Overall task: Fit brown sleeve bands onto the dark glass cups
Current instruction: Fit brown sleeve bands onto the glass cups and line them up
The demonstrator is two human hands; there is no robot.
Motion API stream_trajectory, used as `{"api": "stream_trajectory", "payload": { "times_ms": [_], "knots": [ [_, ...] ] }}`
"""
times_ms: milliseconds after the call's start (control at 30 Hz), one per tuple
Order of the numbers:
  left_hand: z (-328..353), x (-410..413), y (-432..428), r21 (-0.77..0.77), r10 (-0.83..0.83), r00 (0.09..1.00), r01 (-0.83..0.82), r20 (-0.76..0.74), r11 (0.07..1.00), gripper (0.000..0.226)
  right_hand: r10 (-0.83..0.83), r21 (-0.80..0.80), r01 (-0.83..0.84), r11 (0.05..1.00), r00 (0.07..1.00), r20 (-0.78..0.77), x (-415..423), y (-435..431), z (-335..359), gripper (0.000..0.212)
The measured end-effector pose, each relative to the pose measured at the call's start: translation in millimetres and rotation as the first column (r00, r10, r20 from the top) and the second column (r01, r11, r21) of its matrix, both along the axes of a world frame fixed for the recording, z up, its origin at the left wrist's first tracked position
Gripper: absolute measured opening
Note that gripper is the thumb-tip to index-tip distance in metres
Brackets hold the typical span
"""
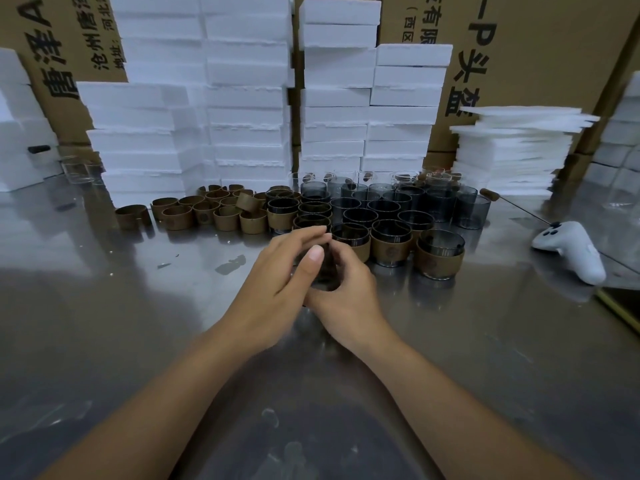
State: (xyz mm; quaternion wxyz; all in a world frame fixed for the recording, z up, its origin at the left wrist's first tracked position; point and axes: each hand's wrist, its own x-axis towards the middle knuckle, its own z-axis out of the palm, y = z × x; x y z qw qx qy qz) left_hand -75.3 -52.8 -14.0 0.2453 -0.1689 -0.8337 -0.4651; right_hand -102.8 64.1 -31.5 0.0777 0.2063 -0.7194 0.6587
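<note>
Cradling a small dark glass cup, your right hand curls round it; your left hand presses flat-fingered, perhaps seating a brown band: push evenly.

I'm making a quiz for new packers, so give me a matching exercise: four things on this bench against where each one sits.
1 loose brown bands
2 white controller
3 foam boxes
4 banded cup

A far right on the table
B stacked at the back
C left of the dark cups
D front row, right end

Pairs: 1-C, 2-A, 3-B, 4-D
</note>
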Motion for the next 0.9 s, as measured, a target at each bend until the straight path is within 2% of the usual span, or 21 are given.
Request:
{"api": "stream_trajectory", "payload": {
  "times_ms": [133,367,567,800,900],
  "knots": [
    [1.1,3.2,4.6,-0.018,-0.019,0.998,0.018,-0.066,1.0,0.032,-0.045,0.003,0.045,0.999,0.999,-0.003,-2.2,0.1,-0.3,0.047],
    [3.1,4.2,4.6,0.005,-0.004,0.993,0.004,-0.12,1.0,0.03,-0.124,-0.054,0.128,0.99,0.989,0.086,-6.1,-1.0,-1.1,0.056],
    [4.1,3.0,2.5,0.018,0.049,0.994,-0.048,-0.1,0.999,0.017,-0.162,-0.081,0.176,0.981,0.975,0.153,-8.7,0.3,-1.8,0.059],
    [2.1,-1.2,-2.1,0.014,0.115,0.991,-0.114,-0.068,0.993,0.019,-0.186,-0.141,0.208,0.968,0.97,0.155,-6.9,1.2,1.3,0.062],
    [-1.8,-4.9,-5.8,-0.027,0.125,0.992,-0.125,-0.004,0.992,0.018,-0.181,-0.141,0.203,0.969,0.971,0.155,-6.3,2.6,2.6,0.063]
  ]
}}
